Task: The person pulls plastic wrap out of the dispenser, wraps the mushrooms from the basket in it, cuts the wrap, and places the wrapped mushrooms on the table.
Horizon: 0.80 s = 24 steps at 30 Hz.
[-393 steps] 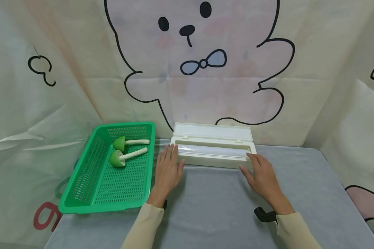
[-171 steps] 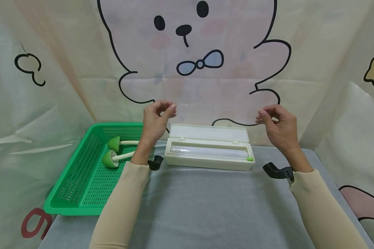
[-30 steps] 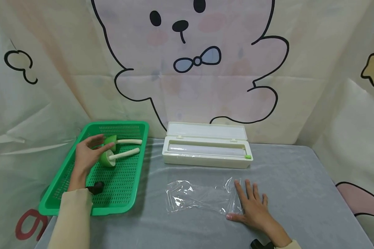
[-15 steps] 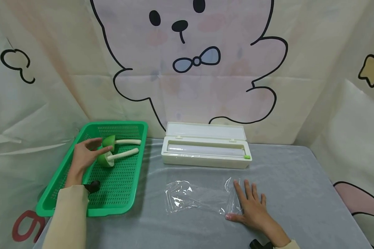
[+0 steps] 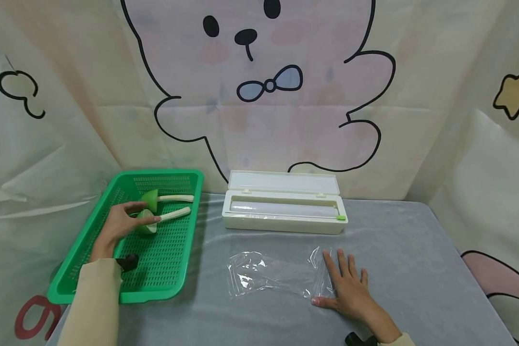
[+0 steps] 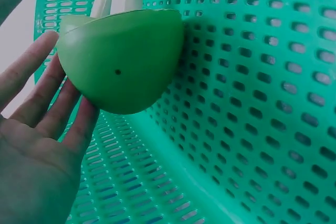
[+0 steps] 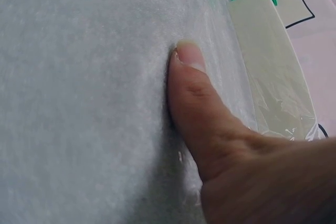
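Head view shows the person's left hand point(image 5: 123, 222) inside a green perforated basket point(image 5: 155, 271) at the left of the scene. Its grip is released: the fingers are spread and mostly straight about the green cap of the nearer mushroom-shaped piece point(image 5: 168, 216), the thumb on the cap's near side. From the left wrist, fingertips meet the edge of a rounded cap with a small dark hole, though some of the contact is hidden. Just beyond this piece in the basket lies the farther mushroom-shaped piece point(image 5: 166, 197); both are on their sides, white stems pointing right.

Right of the basket, a sheet of clear film point(image 5: 281, 274) lies crumpled on the near part of the grey worktop point(image 5: 406, 254). The right hand point(image 5: 350, 293) rests flat on the film's right end, its grip also released, fingers straight and spread, thumb along the near corner.

Well beyond the film, at the far side of the worktop, stands a long white box point(image 5: 283, 224) with its lid point(image 5: 283, 182) raised, a roll point(image 5: 283, 209) inside and a green tab point(image 5: 340, 217) at the right. A backdrop point(image 5: 268, 134) printed with a bear hangs behind.
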### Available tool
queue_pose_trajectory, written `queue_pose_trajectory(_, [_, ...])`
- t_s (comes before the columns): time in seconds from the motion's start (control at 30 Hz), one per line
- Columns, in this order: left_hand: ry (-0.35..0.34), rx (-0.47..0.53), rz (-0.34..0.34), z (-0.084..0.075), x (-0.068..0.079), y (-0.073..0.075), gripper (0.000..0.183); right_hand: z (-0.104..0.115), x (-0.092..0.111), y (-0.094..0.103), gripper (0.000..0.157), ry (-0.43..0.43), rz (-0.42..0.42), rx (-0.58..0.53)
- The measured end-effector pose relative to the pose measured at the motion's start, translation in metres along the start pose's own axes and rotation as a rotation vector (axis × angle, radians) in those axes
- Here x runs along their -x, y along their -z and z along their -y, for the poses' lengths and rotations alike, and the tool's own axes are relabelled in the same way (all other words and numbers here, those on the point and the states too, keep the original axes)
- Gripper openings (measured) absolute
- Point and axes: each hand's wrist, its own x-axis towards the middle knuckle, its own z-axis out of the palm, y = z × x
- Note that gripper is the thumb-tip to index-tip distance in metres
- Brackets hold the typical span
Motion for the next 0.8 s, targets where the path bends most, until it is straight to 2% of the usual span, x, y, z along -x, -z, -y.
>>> queue_pose_trajectory(0.27, [-0.008, -0.068, 0.025, 0.0020, -0.0007, 0.0013, 0.088, 0.0035, -0.0004, 0.0016, 0.126, -0.015, 0.022, 0.003])
queue_pose_trajectory(0.4, [-0.024, -0.093, 0.010, 0.0016, -0.0001, 0.0001, 0.080, 0.0028, -0.0001, 0.0003, 0.126, -0.008, 0.008, -0.004])
queue_pose_trajectory(0.6, [-0.013, -0.114, -0.009, 0.0041, -0.0016, -0.0013, 0.075, 0.0007, -0.0007, -0.0009, 0.127, -0.018, 0.013, 0.002])
queue_pose_trajectory(0.8, [0.051, -0.134, 0.037, 0.0081, -0.0042, -0.0011, 0.092, 0.0002, -0.0005, -0.0020, 0.127, -0.007, -0.002, 0.009])
